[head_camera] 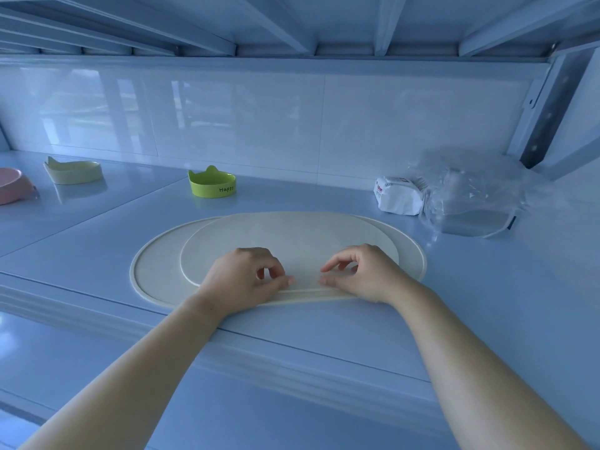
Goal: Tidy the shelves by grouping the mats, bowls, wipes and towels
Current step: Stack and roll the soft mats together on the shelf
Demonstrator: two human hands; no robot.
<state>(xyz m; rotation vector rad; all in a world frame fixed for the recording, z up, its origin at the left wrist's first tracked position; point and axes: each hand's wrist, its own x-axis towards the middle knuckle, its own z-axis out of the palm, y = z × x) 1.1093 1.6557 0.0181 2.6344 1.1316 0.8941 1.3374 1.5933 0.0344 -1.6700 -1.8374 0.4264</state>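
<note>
— Where are the mats lying?

— Two cream oval mats are lying stacked on the pale blue shelf [470, 287]. The upper mat [289, 241] is sitting askew on the lower mat [156, 271], shifted toward the right.

— And what are the hands doing?

— The left hand [246, 277] and the right hand [367, 274] are resting on the near edge of the upper mat with the fingers curled and the thumbs pointing at each other, close but apart. I cannot tell whether they are pinching the edge or only pressing on it.

— Is any writing showing?

— The green bowl [212, 183] with cat ears, standing behind the mats, is showing "Happy" in dark letters. The white wipes pack [399, 196] at the right is carrying red and dark print too small to read, and it is touching a crumpled clear plastic bag [470, 193].

— Other bowls?

— A cream bowl [74, 170] and a pink bowl [11, 185] are standing far left, well apart from the green one.
</note>
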